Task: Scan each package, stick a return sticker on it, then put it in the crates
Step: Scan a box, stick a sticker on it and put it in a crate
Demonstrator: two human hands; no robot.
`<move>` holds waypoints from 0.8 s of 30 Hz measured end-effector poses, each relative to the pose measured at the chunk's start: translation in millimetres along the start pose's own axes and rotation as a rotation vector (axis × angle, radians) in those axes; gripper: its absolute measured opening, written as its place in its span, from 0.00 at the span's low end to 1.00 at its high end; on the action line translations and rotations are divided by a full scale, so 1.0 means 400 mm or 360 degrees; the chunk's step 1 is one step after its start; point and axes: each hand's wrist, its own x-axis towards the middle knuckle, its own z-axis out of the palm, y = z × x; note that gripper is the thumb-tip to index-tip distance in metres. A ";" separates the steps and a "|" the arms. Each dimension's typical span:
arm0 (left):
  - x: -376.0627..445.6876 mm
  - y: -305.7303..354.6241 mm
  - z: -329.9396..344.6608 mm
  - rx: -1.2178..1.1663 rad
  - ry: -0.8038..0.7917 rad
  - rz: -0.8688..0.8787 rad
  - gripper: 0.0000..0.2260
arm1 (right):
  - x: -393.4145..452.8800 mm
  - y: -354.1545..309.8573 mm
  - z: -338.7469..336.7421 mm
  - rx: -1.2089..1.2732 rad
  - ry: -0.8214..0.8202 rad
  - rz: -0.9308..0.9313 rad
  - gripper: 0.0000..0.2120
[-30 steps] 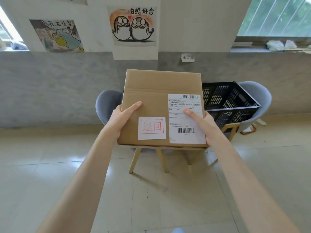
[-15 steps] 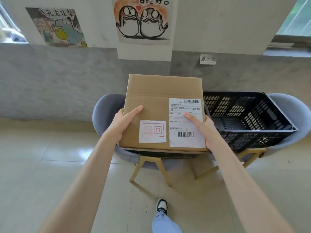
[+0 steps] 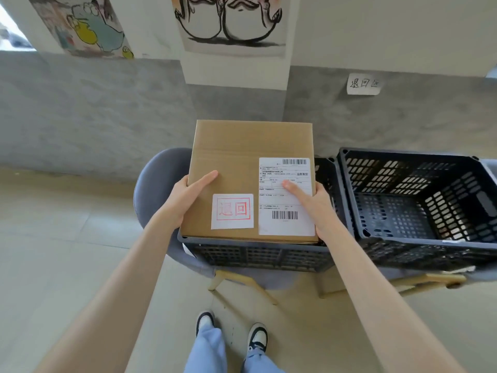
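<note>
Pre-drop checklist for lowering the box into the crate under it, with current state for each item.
1. Return sticker on the cardboard box: ok, it sits flat on the top face beside the shipping label.
2. Grip: ok, left hand and right hand hold opposite sides, thumbs on top.
3. Box over the near crate: ok, its front wall shows just below the box.
4. Near crate has room: cannot tell, the box hides its inside.
5. Far crate as fallback: ok, what shows of its inside holds nothing.
6. Package scanned: cannot tell.
</note>
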 end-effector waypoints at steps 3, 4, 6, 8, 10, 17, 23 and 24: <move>0.060 -0.006 0.005 0.0011 -0.0005 -0.0031 0.30 | 0.059 0.021 0.007 0.0001 -0.0006 0.0031 0.31; 0.081 -0.011 0.007 0.0014 -0.0001 -0.0046 0.30 | 0.078 0.025 0.010 -0.0004 0.0000 0.0047 0.32; 0.123 -0.023 0.013 0.0026 0.0012 -0.0074 0.30 | 0.118 0.036 0.019 -0.0005 0.0003 0.0083 0.33; 0.166 -0.036 0.017 0.0051 0.0031 -0.0095 0.27 | 0.156 0.052 0.031 0.0000 0.0004 0.0105 0.31; 0.212 -0.053 0.018 0.0072 0.0042 -0.0123 0.26 | 0.196 0.073 0.046 -0.0015 0.0016 0.0111 0.31; 0.362 -0.127 0.006 0.0198 0.0079 -0.0170 0.25 | 0.335 0.172 0.105 -0.0059 0.0047 0.0222 0.35; 0.450 -0.187 -0.005 0.0273 0.0120 -0.0209 0.28 | 0.407 0.251 0.147 -0.0117 0.0059 0.0335 0.43; 0.462 -0.198 -0.005 0.0296 0.0124 -0.0211 0.28 | 0.417 0.261 0.151 -0.0121 0.0057 0.0350 0.43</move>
